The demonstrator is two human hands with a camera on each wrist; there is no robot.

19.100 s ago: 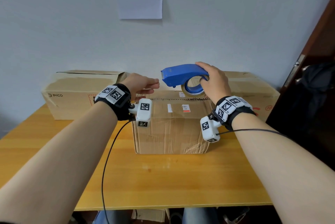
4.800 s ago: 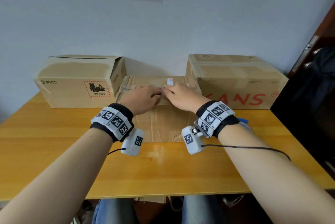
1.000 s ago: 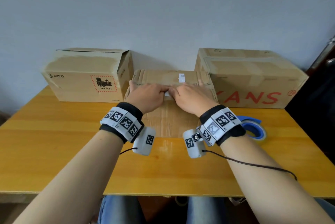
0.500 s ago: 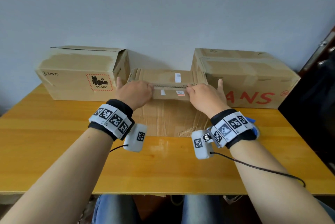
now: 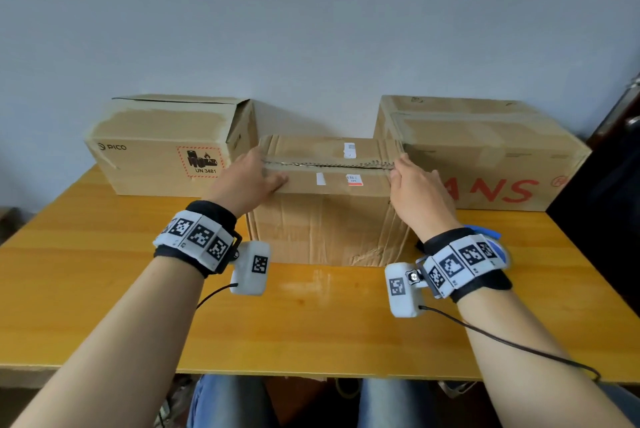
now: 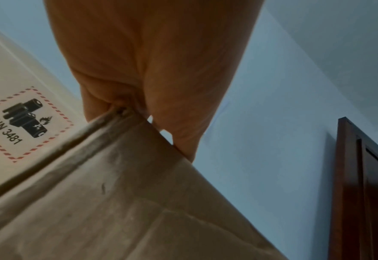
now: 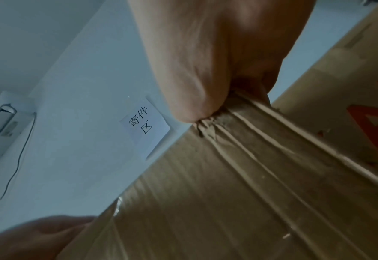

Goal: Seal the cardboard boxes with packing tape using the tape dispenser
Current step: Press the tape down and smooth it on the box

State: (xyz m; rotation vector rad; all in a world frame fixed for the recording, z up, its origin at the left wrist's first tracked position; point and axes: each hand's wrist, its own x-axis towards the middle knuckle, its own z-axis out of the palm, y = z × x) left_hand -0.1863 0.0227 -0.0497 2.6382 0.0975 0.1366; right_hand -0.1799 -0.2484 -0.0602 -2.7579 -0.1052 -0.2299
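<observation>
The middle box point(image 5: 327, 219) in front of you is creased, corrugated brown cardboard, its front face wrinkled near the bottom and its top flaps meeting in a ragged seam point(image 5: 329, 164); it stands on the glossy yellow wooden tabletop point(image 5: 311, 323), wedged between a PICO-marked box point(image 5: 162, 147) and a longer red-lettered box point(image 5: 485, 154), both just beside it, so the only open room lies toward you; your left hand point(image 5: 247, 181) grasps the top left edge, thumb laid on the front face, fingers over the flap; your right hand point(image 5: 417, 190) grasps the top right corner likewise; the blue tape dispenser point(image 5: 491, 237) lies on the tabletop, mostly hidden behind your right wrist.
</observation>
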